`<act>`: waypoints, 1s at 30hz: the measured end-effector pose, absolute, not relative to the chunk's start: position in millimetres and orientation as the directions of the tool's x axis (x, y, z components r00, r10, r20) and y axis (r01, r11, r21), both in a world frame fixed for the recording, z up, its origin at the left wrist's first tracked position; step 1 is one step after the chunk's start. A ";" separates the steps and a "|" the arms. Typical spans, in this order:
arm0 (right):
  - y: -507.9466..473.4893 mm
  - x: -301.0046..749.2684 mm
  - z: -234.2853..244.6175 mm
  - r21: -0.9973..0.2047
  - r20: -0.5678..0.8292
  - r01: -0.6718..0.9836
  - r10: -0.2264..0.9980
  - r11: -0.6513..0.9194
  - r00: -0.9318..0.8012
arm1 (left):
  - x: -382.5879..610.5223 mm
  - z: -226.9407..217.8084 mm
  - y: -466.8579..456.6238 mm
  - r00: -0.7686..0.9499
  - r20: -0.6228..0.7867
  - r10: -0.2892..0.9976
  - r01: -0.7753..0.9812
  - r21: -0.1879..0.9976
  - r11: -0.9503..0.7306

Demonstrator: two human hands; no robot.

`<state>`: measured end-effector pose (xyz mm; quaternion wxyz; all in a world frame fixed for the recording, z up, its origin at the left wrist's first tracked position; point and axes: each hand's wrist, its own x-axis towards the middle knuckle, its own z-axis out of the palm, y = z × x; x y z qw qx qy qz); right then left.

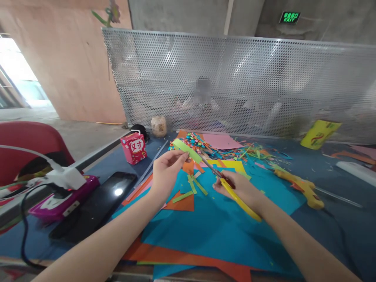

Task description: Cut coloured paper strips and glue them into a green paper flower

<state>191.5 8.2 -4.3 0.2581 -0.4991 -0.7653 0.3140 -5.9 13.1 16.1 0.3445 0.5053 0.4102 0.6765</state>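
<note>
Pinched between the fingers of my left hand (167, 172) is a light green paper strip (194, 155), held up over the table. My right hand (237, 186) grips a pair of scissors (242, 201) with yellow handles, and the blades reach to the strip's right end. Whether the blades are parted there is too small to tell. Below lie several cut green paper strips (190, 184), partly on an orange paper piece (183, 203) and on a large blue paper sheet (205, 231). Behind my hands is a heap of small multicoloured paper pieces (196, 141).
A yellow glue gun (305, 188) lies at right, near a yellow can-shaped container (320, 134). At left are a phone (96, 203), a purple power strip (64, 201) and a red drink carton (134, 149). A perforated metal screen (235, 86) stands along the back.
</note>
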 end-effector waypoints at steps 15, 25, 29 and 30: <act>5.9 189.9 -2.8 -0.736 0.095 0.599 0.924 0.315 -0.370 | -5.0 14.6 12.7 -0.218 0.398 0.891 -0.023 0.911 -0.413; 5.6 189.5 -1.6 -0.710 0.073 0.638 0.933 0.297 -0.353 | -4.9 14.1 12.2 -0.202 0.411 0.889 0.013 0.909 -0.418; 6.1 189.8 -2.9 -0.705 0.085 0.636 0.927 0.314 -0.364 | -4.9 12.9 12.8 -0.213 0.437 0.874 -0.033 0.891 -0.453; 6.0 189.8 -3.1 -0.704 0.089 0.635 0.926 0.318 -0.366 | -5.0 12.8 13.0 -0.214 0.442 0.871 -0.037 0.887 -0.460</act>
